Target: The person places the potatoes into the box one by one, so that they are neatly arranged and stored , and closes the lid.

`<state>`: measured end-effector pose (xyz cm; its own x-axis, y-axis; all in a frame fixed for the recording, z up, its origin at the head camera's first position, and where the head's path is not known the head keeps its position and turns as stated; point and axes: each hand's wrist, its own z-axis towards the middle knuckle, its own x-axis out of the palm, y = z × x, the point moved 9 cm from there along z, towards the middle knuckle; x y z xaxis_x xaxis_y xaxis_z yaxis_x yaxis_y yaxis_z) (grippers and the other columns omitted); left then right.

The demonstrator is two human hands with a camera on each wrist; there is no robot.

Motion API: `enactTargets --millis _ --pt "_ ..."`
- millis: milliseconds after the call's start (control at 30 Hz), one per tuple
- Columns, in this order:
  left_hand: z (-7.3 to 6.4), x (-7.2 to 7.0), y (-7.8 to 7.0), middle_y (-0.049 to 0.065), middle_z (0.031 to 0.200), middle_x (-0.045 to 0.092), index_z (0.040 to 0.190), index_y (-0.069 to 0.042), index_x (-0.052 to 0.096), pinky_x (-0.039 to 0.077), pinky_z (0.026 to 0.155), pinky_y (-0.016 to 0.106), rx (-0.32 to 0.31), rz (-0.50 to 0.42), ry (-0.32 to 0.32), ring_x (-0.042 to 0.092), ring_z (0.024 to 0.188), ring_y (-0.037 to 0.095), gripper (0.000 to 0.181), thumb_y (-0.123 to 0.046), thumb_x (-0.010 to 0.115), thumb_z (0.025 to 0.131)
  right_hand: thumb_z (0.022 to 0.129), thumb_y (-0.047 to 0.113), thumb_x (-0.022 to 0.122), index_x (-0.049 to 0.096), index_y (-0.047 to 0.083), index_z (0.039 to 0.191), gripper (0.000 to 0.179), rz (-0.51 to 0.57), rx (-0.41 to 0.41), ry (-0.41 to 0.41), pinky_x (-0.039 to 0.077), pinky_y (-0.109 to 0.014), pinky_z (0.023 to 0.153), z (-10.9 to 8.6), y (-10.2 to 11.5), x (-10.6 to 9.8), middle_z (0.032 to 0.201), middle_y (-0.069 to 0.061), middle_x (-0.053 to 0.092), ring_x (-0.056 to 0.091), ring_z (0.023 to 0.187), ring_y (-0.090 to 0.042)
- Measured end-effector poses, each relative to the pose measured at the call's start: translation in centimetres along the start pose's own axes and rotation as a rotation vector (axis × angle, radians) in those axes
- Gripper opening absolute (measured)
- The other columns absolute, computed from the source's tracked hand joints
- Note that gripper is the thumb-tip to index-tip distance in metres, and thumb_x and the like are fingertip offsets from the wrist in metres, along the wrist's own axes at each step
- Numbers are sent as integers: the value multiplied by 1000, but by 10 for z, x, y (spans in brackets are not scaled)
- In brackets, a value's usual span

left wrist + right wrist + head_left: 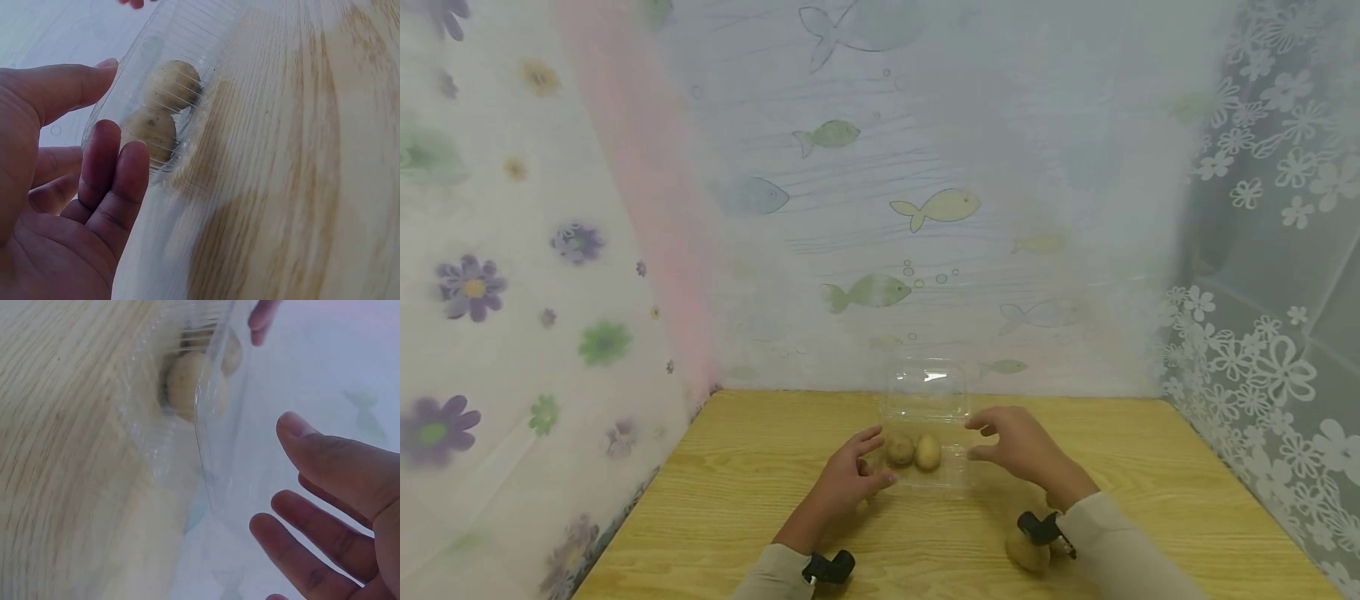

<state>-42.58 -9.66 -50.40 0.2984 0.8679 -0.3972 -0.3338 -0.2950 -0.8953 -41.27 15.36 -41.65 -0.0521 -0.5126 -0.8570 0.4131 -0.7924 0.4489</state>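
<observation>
A clear plastic clamshell container [955, 477] stands on the table with its lid [928, 392] raised at the back. Two potatoes lie in its left part: a browner potato [900, 451] and, to its right, a paler potato [928, 452]. My left hand [850, 477] is at the container's left side, its thumb and fingers loosely bent; in the left wrist view its fingertips [134, 159] come up to the plastic wall, and contact is hard to tell. My right hand [1018, 443] hovers by the right side, fingers apart and holding nothing.
Another potato [1028, 550] lies on the wooden table [737, 500] beneath the right wrist, partly hidden by the black wrist camera [1037, 527]. Part of one more roundish thing shows under the right forearm. Printed curtains [850, 250] hang behind and at both sides.
</observation>
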Motion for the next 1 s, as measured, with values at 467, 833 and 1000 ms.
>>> enactTargets --millis 467,833,1000 --pt "-1 0 -2 13 165 38 159 -11 41 48 53 25 3 -19 8 48 57 8 78 -23 81 93 86 34 85 73 17 127 45 44 61 -59 56 -54 93 -42 -38 -33 131 -8 71 69 115 -33" --pt "-1 1 1 9 168 34 159 -9 42 49 56 23 -1 -6 14 46 58 6 78 -25 81 93 89 42 81 71 17 131 49 112 117 -68 54 -55 98 -69 -66 -47 133 -10 69 67 118 -34" --pt "-1 2 1 10 168 33 160 -9 40 50 57 23 -3 -16 20 47 58 6 79 -24 80 94 92 42 79 67 14 136 53 221 140 -22 57 -48 94 -77 -86 -40 138 -14 66 65 122 -38"
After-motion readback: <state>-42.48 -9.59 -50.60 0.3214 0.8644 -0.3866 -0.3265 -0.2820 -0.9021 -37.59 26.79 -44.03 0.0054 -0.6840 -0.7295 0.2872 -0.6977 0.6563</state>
